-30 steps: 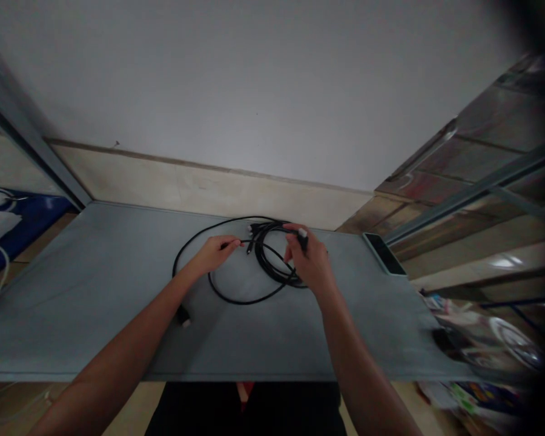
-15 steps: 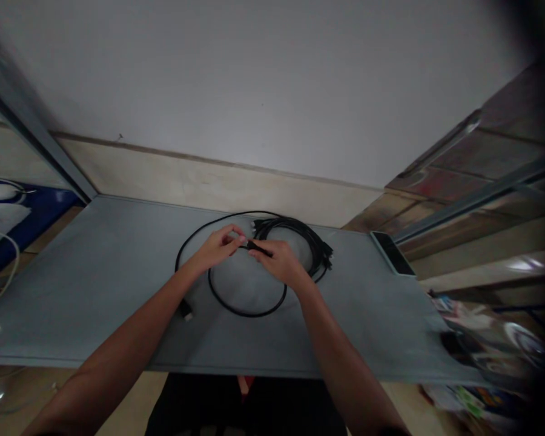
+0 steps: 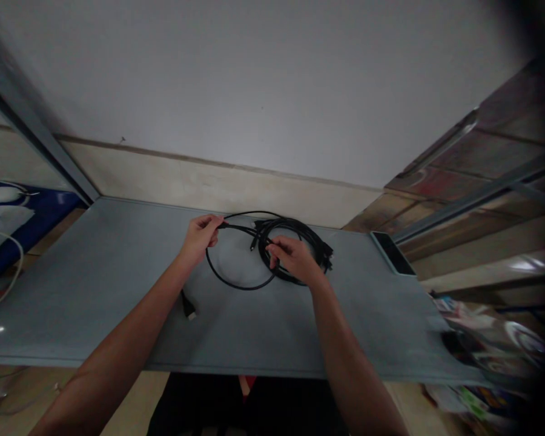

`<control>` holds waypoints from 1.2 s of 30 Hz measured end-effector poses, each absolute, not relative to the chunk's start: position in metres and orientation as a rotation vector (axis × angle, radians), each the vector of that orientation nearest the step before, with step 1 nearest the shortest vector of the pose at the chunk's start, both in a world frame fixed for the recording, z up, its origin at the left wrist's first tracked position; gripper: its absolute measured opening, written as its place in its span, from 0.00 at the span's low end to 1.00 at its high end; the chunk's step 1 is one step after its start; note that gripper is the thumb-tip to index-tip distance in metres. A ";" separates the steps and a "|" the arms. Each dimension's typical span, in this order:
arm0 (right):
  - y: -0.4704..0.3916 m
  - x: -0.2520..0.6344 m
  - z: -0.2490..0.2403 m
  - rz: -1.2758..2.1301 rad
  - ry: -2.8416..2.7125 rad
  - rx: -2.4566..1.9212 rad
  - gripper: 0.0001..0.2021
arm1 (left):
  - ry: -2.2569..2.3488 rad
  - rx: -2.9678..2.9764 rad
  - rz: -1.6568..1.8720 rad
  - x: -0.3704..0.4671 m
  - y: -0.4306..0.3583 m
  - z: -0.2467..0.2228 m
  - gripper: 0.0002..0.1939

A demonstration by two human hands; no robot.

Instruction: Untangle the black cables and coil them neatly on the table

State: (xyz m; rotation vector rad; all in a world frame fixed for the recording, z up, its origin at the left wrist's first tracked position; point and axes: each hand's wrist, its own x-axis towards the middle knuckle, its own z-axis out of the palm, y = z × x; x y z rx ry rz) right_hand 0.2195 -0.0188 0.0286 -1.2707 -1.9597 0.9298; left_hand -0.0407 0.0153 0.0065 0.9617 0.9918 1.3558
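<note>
A black cable (image 3: 243, 288) forms a loop on the grey table. My left hand (image 3: 201, 235) pinches it near one end, at the upper left of the loop. At the loop's right side, my right hand (image 3: 292, 256) is closed on the same cable, over the edge of a coiled bundle of black cables (image 3: 311, 233). Several plugs stick out at the bundle's right side. Another black plug with a light metal tip (image 3: 189, 307) lies on the table beside my left forearm.
The grey table (image 3: 118, 260) meets a pale wall behind. A phone (image 3: 393, 254) lies at its right end. Blurred clutter (image 3: 490, 339) stands at the far right. White cables and a blue surface (image 3: 49, 212) are at the left.
My hands have moved apart, the left one to the left and slightly up, the right one to the right. The cable loop's lower edge has risen, and a small plug now shows beside the bundle.
</note>
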 end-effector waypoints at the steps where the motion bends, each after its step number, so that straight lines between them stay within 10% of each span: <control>1: -0.019 0.216 0.026 0.834 -1.917 -1.282 0.15 | 0.988 0.983 1.311 -0.042 0.016 0.007 0.13; 9: -0.024 0.203 0.020 0.417 -2.059 -1.137 0.16 | 0.996 1.606 0.783 -0.039 0.003 0.013 0.20; 20: -0.017 0.232 0.031 0.310 -2.066 -1.243 0.13 | 0.758 0.940 1.546 -0.046 0.006 0.030 0.29; 27: -0.016 0.202 0.000 0.649 -1.755 -0.925 0.36 | 0.912 0.975 1.661 -0.034 0.003 0.023 0.25; 36: -0.003 0.215 -0.001 0.407 -1.867 -1.222 0.16 | 0.931 0.845 1.772 -0.037 0.006 0.024 0.23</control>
